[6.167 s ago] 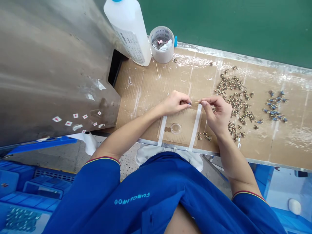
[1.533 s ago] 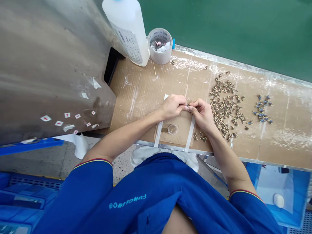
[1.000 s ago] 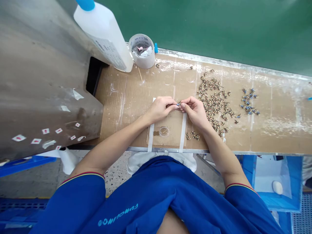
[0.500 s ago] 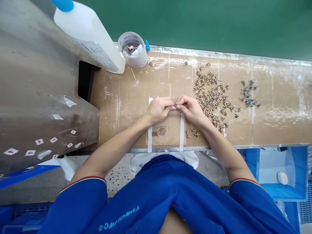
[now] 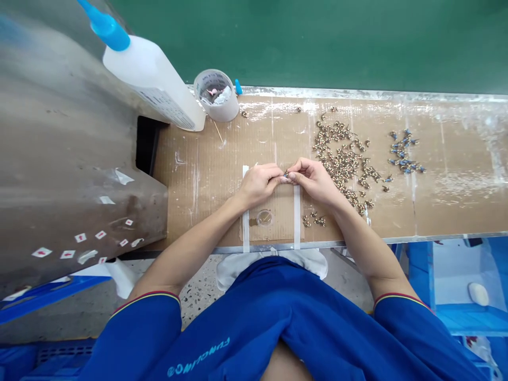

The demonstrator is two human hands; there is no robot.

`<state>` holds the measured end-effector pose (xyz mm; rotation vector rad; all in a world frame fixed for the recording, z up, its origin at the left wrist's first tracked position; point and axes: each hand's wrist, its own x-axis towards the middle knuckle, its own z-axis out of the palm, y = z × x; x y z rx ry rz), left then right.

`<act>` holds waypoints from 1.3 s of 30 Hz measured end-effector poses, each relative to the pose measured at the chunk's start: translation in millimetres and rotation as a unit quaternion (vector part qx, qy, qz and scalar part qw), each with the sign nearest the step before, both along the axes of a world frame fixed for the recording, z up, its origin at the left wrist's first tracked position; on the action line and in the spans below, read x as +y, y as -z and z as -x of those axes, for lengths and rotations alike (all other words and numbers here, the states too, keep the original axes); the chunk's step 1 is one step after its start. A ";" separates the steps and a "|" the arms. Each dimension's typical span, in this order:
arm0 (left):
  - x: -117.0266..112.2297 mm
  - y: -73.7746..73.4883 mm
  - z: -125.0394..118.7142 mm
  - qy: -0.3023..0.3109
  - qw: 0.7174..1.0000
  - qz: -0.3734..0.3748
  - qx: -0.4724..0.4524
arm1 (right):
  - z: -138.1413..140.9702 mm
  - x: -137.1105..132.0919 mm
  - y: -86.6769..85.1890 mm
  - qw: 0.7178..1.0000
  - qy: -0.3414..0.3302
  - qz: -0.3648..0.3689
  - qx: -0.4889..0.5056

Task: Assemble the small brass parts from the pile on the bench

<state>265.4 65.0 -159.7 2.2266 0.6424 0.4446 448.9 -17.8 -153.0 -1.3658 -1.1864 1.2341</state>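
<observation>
My left hand [image 5: 260,182] and my right hand [image 5: 313,180] meet over a taped cardboard pad [image 5: 278,211] on the bench. Both pinch one small brass part with a blue tip [image 5: 286,173] between their fingertips. A thin stick pokes out behind the left hand's fingers. A small clear round dish [image 5: 264,217] lies on the pad just below the hands. A few brass parts [image 5: 313,219] lie by my right wrist. A big heap of brass parts [image 5: 343,159] spreads to the right of my right hand. Further right sits a smaller group of blue-tipped parts [image 5: 402,153].
A white squeeze bottle with a blue nozzle [image 5: 154,82] lies tilted at the back left. Beside it stands a tape roll [image 5: 216,95] stuffed with scraps. A grey metal housing [image 5: 71,159] fills the left side. Blue bins [image 5: 460,286] sit below the bench edge.
Six seconds ago my hands were apart with a thin stick stretched between them. They have since closed together on the small part. The camera view has shifted a little.
</observation>
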 end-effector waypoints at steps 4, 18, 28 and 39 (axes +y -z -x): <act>1.3 -3.7 0.2 0.001 1.000 0.020 -0.019 | -0.8 1.2 2.5 0.998 0.029 0.020 0.044; 2.5 3.4 1.4 0.020 0.999 -0.038 -0.001 | -3.8 -0.6 -1.5 0.999 -0.028 -0.005 -0.016; 1.7 8.4 -0.3 0.033 0.999 -0.037 0.022 | -3.2 -2.6 -0.3 0.998 -0.048 0.007 -0.041; 1.3 -31.5 2.8 -0.012 0.994 0.082 0.068 | -6.9 -0.9 -10.2 0.999 -0.018 0.011 0.031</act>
